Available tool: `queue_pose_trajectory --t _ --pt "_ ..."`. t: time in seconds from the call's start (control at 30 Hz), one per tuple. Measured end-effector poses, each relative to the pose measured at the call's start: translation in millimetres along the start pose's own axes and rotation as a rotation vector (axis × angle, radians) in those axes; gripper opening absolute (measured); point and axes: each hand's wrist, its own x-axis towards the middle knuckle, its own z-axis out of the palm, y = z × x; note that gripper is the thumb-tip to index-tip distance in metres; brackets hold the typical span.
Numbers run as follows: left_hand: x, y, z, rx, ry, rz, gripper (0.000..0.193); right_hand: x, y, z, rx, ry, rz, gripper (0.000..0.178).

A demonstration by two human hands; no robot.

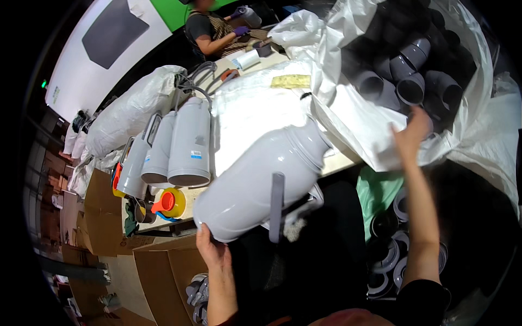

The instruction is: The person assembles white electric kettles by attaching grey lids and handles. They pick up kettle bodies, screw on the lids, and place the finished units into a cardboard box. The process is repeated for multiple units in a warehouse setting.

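A large grey plastic thermos jug body (255, 174) lies tilted across my front, its collared mouth up to the right. A flat handle sticks out from its near side. My left hand (212, 247) grips its base at the lower left, thumb up on the side and the other fingers hidden underneath. Out to the right, my right hand (410, 133) reaches to the edge of a white plastic bag (370, 130), thumb and fingers apart. Several curved grey plastic pieces (410, 88) fill that bag, one right beside my fingers. Whether the fingers touch it, I cannot tell.
Several grey jug bodies (190, 144) stand at the left on the white-covered table (244, 125). Near them sits a yellow and red part (173, 202). Cardboard boxes (163, 277) stand lower left; grey rings (387, 258) lie lower right. A person in purple gloves (209, 32) works across the table.
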Motion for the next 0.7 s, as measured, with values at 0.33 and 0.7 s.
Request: queue_pose_trajectory --t 0.33,0.7 --pt "-6.9 -32.4 14.3 -0.027 -0.014 -0.164 0.038 -7.2 35.7 28.8 0.547 -0.055 0.327 0.101" --pt "-25.6 -14.3 -35.1 0.039 -0.009 -0.397 0.043 -41.5 -136.0 -97.0 1.673 -0.584 -0.091 0.062"
